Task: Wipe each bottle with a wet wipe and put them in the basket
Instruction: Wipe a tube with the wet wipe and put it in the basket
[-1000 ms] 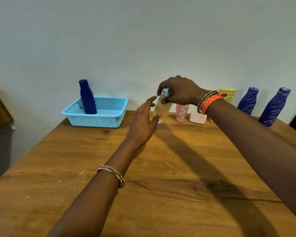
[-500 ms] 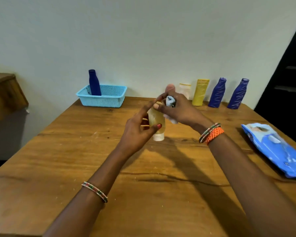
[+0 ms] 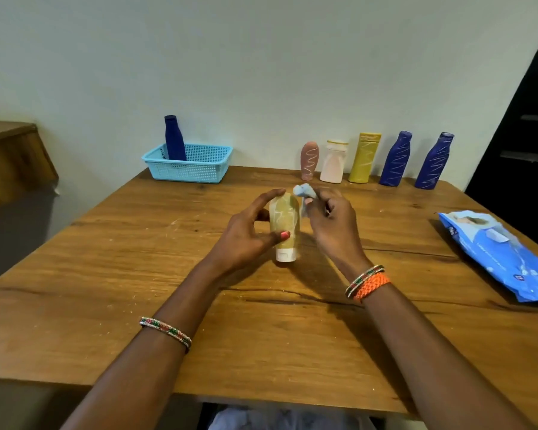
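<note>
Yellow tube (image 3: 284, 226) brought from back-edge row to counter centre; left hand (image 3: 246, 234) grips it, right hand (image 3: 330, 221) pinches wet wipe (image 3: 303, 192) beside; wiping about to start

On the tabletop (image 3: 106, 274), the basket (image 3: 188, 169) sits at the far left near the wall, with one bottle (image 3: 174, 138) standing in it. Five bottles (image 3: 365, 158) stand in a row at the far right. The wipes pack (image 3: 503, 259) lies at the right edge. In the middle, the left hand (image 3: 246, 240) holds a bottle (image 3: 284, 225), with the right hand (image 3: 333, 221) and its wipe (image 3: 305, 192) just beside.
</note>
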